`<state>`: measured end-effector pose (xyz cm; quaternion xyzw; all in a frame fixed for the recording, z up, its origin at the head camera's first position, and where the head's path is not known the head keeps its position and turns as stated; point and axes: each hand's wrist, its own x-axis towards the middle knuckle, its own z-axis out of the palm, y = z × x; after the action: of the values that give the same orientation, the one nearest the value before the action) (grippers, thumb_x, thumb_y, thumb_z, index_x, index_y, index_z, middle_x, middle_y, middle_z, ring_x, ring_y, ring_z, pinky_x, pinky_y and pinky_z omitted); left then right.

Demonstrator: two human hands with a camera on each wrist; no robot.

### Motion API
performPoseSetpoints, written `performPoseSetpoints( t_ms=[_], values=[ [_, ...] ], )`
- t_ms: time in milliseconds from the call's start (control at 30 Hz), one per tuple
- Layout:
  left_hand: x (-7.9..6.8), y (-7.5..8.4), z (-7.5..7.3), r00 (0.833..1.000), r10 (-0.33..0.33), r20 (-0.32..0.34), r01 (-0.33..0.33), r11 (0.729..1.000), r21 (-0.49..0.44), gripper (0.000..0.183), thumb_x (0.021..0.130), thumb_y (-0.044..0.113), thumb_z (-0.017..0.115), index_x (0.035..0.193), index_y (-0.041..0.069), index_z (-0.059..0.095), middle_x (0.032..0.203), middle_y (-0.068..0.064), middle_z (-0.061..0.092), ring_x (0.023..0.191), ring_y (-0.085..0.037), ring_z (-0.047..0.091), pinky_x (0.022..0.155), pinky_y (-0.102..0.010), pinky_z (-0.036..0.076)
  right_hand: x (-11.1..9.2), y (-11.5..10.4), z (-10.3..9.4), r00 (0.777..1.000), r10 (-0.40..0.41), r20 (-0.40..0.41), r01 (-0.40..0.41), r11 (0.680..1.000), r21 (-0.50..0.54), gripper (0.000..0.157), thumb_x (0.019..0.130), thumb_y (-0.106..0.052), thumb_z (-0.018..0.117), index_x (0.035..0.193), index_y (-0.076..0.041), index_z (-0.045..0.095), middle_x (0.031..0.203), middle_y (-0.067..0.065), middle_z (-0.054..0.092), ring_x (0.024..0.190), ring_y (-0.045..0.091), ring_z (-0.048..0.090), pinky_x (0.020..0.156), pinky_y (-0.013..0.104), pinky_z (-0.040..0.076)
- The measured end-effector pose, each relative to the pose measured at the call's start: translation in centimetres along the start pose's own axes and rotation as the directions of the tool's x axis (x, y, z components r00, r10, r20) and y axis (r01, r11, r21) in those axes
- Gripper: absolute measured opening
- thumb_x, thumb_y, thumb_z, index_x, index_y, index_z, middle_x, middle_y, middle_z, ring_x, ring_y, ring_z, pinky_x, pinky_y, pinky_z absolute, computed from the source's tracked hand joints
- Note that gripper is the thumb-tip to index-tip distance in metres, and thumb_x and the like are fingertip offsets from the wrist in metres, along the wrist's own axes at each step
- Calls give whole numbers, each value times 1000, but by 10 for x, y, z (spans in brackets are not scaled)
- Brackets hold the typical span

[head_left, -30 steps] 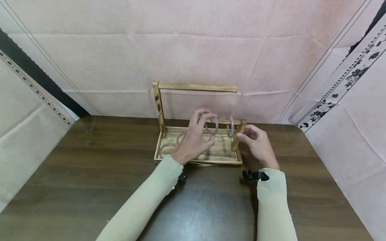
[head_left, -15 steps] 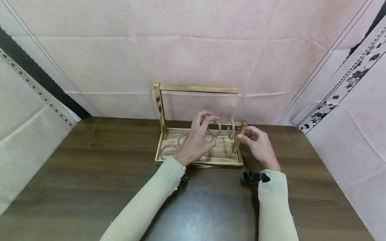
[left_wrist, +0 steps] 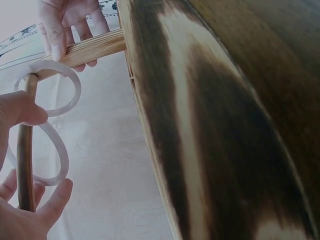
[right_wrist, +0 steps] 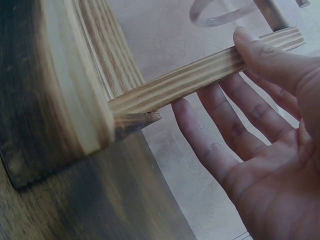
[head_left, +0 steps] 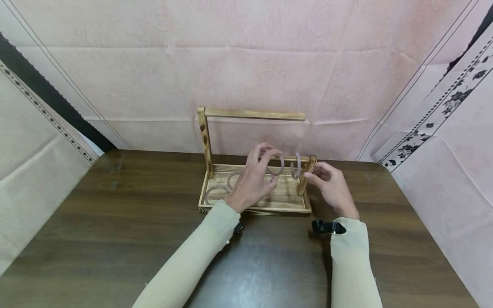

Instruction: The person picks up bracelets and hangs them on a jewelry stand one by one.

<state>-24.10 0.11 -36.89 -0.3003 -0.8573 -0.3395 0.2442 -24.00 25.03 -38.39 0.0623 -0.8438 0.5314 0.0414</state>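
Note:
A wooden bangle stand has a tray [head_left: 277, 210], a tall post [head_left: 205, 141] with an upper rod [head_left: 254, 114], and a short post [head_left: 307, 177] with a lower rod [left_wrist: 26, 155]. My left hand [head_left: 252, 182] pinches a pale translucent bangle [head_left: 282, 164] between thumb and fingers; in the left wrist view it encircles the lower rod. A second bangle [head_left: 298, 164] hangs on that rod nearer the short post. My right hand [head_left: 334, 190] grips the short post from the right, thumb on one face and fingers behind, as the right wrist view shows.
Two more bangles lie at the tray's left: one in front [head_left: 206, 196], another behind [head_left: 228, 182], partly covered by my left hand. Brown tabletop [head_left: 115, 235] surrounds the stand. Pink patterned cloth [head_left: 246, 64] hangs close behind it, and light cloth borders both sides.
My left hand has shifted slightly right with its bangle, narrowing the gap to the hanging one. My right hand keeps its grip on the short post. The head view has shifted a little.

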Motion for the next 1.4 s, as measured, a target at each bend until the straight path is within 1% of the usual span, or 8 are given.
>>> performPoseSetpoints(
  t_ms=[567, 700, 933, 1067, 1167, 1267, 1333, 1400],
  values=[
    [-2, 0, 3, 1000, -15, -17, 17, 993, 120, 69, 76, 4, 85, 135, 18, 54, 145, -9, 44, 126, -28, 53, 81, -29, 61, -1, 1, 2, 1000, -11, 12, 11, 1000, 3, 39, 98, -33, 70, 128, -9, 65, 111, 14, 68, 99, 9, 68, 92, 30, 59],
    [-4, 0, 3, 999, -29, -22, 33, 987, 158, 72, 75, 7, 86, 137, 19, 53, 144, -9, 45, 124, -27, 52, 81, -30, 60, -2, 1, 1, 1000, -17, 7, 17, 1000, -5, 39, 98, -32, 70, 129, -9, 65, 110, 11, 68, 98, 7, 67, 88, 25, 59],
    [-8, 0, -5, 999, -44, -1, 44, 988, 151, 79, 75, 16, 90, 142, 19, 48, 151, -9, 42, 131, -28, 48, 70, -26, 60, -1, 1, 0, 1000, -28, 7, 28, 1000, 14, 40, 98, -30, 71, 129, -7, 65, 109, 8, 68, 98, 5, 68, 86, 19, 58],
    [-11, -1, -12, 1000, -2, -19, 5, 989, 146, 76, 77, 27, 90, 141, 17, 49, 155, -11, 40, 135, -31, 44, 93, -38, 58, 0, 2, -1, 1000, -24, 6, 24, 1000, 2, 39, 98, -31, 71, 129, -8, 65, 111, 9, 69, 98, 5, 67, 85, 19, 57],
    [-14, -1, -20, 995, 21, -97, -5, 987, 160, 60, 82, 33, 79, 134, 14, 55, 148, -12, 47, 130, -32, 47, 104, -46, 50, 1, 1, -1, 1000, -22, 9, 22, 1000, -2, 38, 98, -31, 71, 128, -8, 65, 110, 8, 69, 97, 5, 67, 86, 22, 58],
    [-16, -1, -28, 968, 38, -250, 3, 987, 160, 45, 82, 31, 67, 121, 8, 62, 133, -14, 56, 118, -31, 53, 97, -46, 49, 1, 1, -1, 1000, -18, 17, 18, 1000, -7, 37, 98, -30, 71, 127, -8, 66, 110, 8, 69, 96, 6, 67, 87, 25, 59],
    [-18, -2, -35, 924, 45, -380, 7, 991, 135, 35, 81, 24, 63, 111, 5, 64, 121, -16, 60, 109, -31, 55, 92, -46, 49, 1, 0, -1, 1000, -15, 19, 16, 1000, -12, 36, 98, -30, 71, 126, -8, 66, 109, 8, 69, 96, 7, 67, 87, 26, 59],
    [-18, -6, -42, 864, 44, -502, 11, 994, 106, 25, 81, 15, 60, 103, 3, 64, 110, -17, 61, 101, -32, 56, 88, -45, 48, 1, 1, -2, 1000, -14, 18, 14, 1000, -10, 36, 98, -30, 71, 125, -7, 66, 109, 8, 69, 96, 7, 67, 86, 26, 59]
  ],
)
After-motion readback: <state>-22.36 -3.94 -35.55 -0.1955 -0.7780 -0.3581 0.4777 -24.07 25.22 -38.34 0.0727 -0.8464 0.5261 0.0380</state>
